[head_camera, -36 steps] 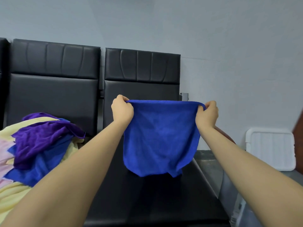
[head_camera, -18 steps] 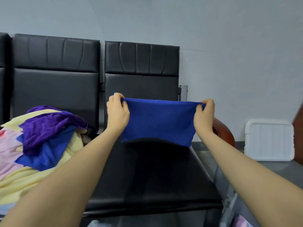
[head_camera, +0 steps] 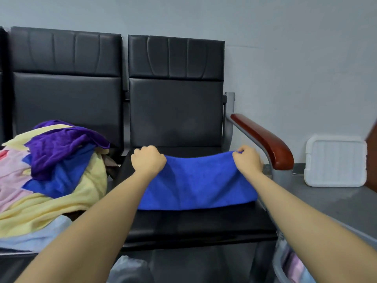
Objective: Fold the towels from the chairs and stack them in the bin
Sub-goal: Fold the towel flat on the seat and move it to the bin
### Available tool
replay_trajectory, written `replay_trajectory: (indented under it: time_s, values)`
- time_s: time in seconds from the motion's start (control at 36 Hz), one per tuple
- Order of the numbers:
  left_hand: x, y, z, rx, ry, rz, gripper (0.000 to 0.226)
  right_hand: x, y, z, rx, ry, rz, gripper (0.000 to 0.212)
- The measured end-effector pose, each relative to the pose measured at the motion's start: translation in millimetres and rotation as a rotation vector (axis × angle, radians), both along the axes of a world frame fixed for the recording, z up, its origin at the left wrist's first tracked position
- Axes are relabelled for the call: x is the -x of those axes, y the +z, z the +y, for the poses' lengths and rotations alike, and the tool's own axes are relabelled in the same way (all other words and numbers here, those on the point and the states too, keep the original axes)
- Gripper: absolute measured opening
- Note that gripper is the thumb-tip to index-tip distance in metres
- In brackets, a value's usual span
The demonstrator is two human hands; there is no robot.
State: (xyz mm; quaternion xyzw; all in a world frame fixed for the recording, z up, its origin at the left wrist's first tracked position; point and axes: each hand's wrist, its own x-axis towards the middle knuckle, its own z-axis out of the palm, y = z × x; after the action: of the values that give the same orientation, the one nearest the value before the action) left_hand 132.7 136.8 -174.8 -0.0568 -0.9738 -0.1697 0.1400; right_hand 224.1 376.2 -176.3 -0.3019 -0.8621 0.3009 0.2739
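Head view, and the blue towel (head_camera: 195, 184) is down on the black seat (head_camera: 195, 227), spread flat between both hands. Left hand (head_camera: 148, 160) has its fingers curled tight on the towel's far left corner; right hand (head_camera: 248, 160) is pinching the far right corner, knuckles up. The far edge runs between the two fists in a slight arch, while the near edge lies on the seat, closer to the person than either hand. Off beyond the left hand, the neighbouring seat carries a loose heap of towels (head_camera: 47, 176): purple on top, blue under it, yellow, pink and pale blue spilling lower. Just past the right hand sits the reddish-brown armrest (head_camera: 265, 139), close to the knuckles but apart from them. Further right, a white tray-like lid (head_camera: 335, 162) leans against the wall. Down by the right forearm, the rim of a grey bin (head_camera: 281, 264) peeks in, with folded pastel cloth inside.
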Motion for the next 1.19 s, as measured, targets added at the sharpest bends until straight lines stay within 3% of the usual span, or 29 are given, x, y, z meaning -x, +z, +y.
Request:
replay_trajectory:
  time_s: [0.17,0.33,0.44,0.61,0.78,0.94,1.19]
  values:
    - [8,-33,12,0.086,-0.023,-0.243,0.003,13,-38,7,0.092,0.025,-0.199,0.011]
    - [21,-61,12,0.117,-0.038,-0.307,0.007,23,-65,16,0.029,0.035,-0.340,0.018]
    - [29,-76,11,0.172,-0.065,-0.305,0.025,31,-80,18,-0.118,0.038,-0.410,0.024]
    - [39,-90,10,0.170,-0.037,-0.172,0.032,39,-90,18,-0.317,-0.001,-0.316,0.020]
    - [48,-82,10,0.092,0.026,-0.103,0.030,52,-82,13,-0.335,-0.066,-0.214,0.021]
    - [41,-80,16,0.051,0.074,-0.274,0.068,55,-87,3,-0.343,0.106,-0.320,0.045]
    - [14,-89,7,0.132,0.239,-0.365,0.049,52,-98,-28,-0.337,0.660,-0.336,0.040]
